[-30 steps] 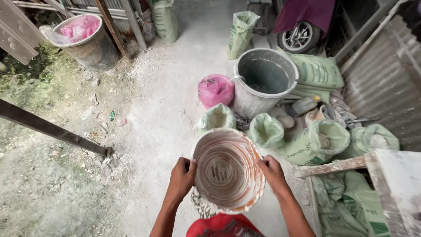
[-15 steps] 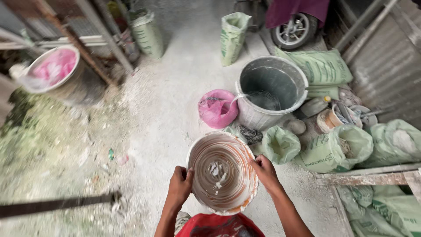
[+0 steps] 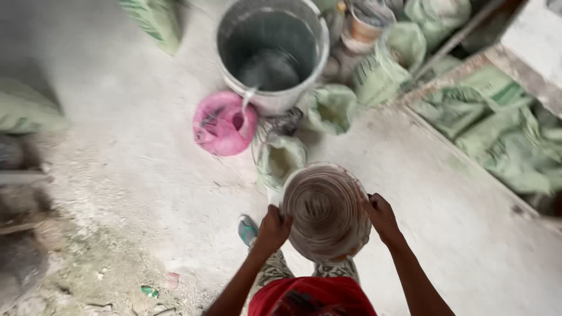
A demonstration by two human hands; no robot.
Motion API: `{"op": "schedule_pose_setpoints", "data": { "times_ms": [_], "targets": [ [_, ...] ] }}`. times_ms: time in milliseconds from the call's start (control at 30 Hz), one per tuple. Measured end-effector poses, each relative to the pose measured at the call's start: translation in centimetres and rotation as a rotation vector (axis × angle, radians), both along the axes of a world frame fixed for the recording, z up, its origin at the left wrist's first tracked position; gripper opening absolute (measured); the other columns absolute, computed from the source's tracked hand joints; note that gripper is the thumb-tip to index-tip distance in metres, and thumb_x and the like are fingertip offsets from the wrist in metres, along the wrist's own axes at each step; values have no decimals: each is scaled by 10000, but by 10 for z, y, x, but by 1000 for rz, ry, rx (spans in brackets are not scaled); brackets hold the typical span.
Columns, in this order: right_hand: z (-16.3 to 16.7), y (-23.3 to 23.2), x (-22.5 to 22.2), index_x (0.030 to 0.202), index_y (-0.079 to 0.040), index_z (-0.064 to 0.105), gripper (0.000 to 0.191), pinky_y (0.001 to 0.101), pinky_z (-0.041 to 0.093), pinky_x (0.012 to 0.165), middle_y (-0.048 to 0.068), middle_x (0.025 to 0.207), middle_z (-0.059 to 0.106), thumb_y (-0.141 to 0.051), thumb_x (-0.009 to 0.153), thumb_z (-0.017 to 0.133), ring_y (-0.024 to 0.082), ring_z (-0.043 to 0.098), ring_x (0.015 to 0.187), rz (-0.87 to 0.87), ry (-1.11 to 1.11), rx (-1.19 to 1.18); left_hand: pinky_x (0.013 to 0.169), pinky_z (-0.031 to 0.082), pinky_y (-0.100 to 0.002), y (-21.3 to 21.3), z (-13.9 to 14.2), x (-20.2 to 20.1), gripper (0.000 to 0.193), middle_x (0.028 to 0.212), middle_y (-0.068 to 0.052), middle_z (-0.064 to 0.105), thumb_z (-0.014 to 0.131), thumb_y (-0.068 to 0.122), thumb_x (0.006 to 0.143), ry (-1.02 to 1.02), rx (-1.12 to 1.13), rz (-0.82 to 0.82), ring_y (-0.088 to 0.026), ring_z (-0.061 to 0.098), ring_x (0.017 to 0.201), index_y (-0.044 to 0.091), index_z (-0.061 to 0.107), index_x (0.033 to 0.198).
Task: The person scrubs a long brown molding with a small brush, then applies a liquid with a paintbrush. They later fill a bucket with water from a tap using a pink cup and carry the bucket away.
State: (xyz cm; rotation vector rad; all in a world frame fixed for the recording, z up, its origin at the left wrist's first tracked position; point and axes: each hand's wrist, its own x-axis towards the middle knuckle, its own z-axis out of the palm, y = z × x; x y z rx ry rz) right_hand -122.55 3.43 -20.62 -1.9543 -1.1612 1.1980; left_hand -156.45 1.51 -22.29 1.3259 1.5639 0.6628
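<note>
Standing right here watching, so this is how it looks. The person has a round shallow pan [image 3: 326, 212] held out in front of them, lower centre of the frame, its inside smeared with pale dried streaks that swirl round in rings. The left hand [image 3: 274, 227] is clamped on the pan's left rim, fingers curled over the edge, and the right hand [image 3: 381, 216] grips the right rim the same way. So both hands are closed on it, one per side, and the pan sits up off the ground between them, roughly level, maybe tipped a bit toward the viewer.

Below the pan you can see a red shirt [image 3: 313, 297] at the bottom edge, patterned trouser legs, and a foot in a teal sandal [image 3: 247, 229] just left of the left wrist.

Just above the pan, near its upper left rim, there's an open green sack [image 3: 281, 159] on the dusty concrete floor [image 3: 129, 164]. Up from that is a pink plastic tub [image 3: 224, 123], touching or just beside a big grey metal bucket [image 3: 271, 51] at top centre, with a dark interior. Another open green sack [image 3: 332, 107] sits right of the bucket's base. More green sacks are piled along the right side [image 3: 497, 126], behind a wooden plank [image 3: 468, 158] that runs diagonally. The whole shot is a bit motion-blurred, so finer details are hard to make out.
</note>
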Motion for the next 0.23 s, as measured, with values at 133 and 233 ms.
{"op": "schedule_pose_setpoints", "data": {
  "times_ms": [133,233],
  "targets": [
    [-5,-19,-11,789,-85,515,319,288,364,579,-30,709,435,-277,991,670,88,385,660,-145,73,-6,683,501,-561,40,-31,25,384,841,-307,592,690,167,912,-34,92,-195,-502,629,811,-64,406,1026],
    [-17,-38,7,808,-87,521,295,292,349,568,-30,707,438,-271,993,660,93,374,657,-283,121,-63,690,533,-549,48,-52,58,372,873,-309,608,650,222,955,-71,-118,-334,-458,676,804,-48,406,1034]
  ]
}}
